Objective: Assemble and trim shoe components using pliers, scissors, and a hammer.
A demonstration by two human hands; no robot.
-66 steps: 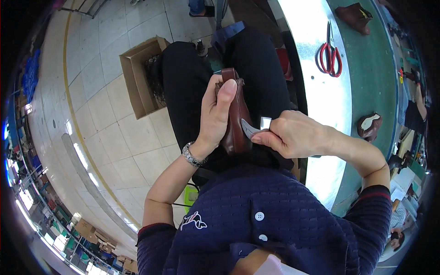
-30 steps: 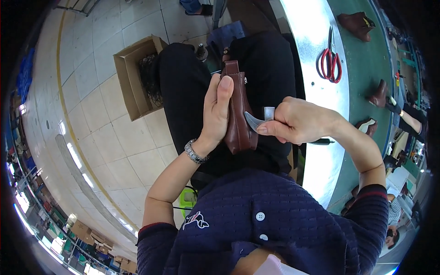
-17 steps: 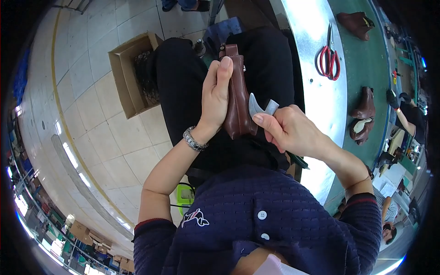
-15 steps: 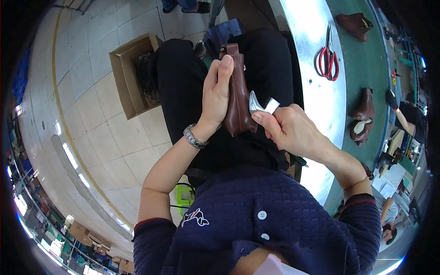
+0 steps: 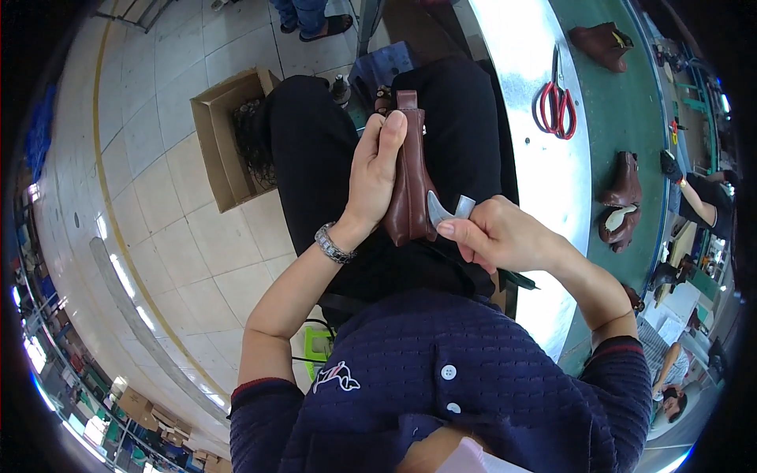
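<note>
In my left hand (image 5: 374, 169) a brown leather ankle boot (image 5: 408, 185) is gripped from its left side, the thumb lying along the upper. It hangs over my lap, the broad toe end toward me and a pull loop at the far end. My right hand (image 5: 509, 236) is closed around a silver metal hammer (image 5: 438, 211) with a curved, tapering peen and a blunt face. The peen's curve rests against or very near the boot's right side, close to its near end. Most of the hammer's handle is hidden by my fingers.
Red-handled scissors (image 5: 557, 110) lie on the metal bench edge (image 5: 544, 201) at my right. Beyond, a green belt (image 5: 603, 126) carries more brown boots (image 5: 621, 185). A cardboard box (image 5: 217, 169) with dark stringy material stands left of my knees. Another person's feet (image 5: 327, 27) show far ahead.
The boot has shifted slightly toward me and stands a little more upright. My right hand has brought the hammer's peen in toward the boot's side. Both grips stay the same.
</note>
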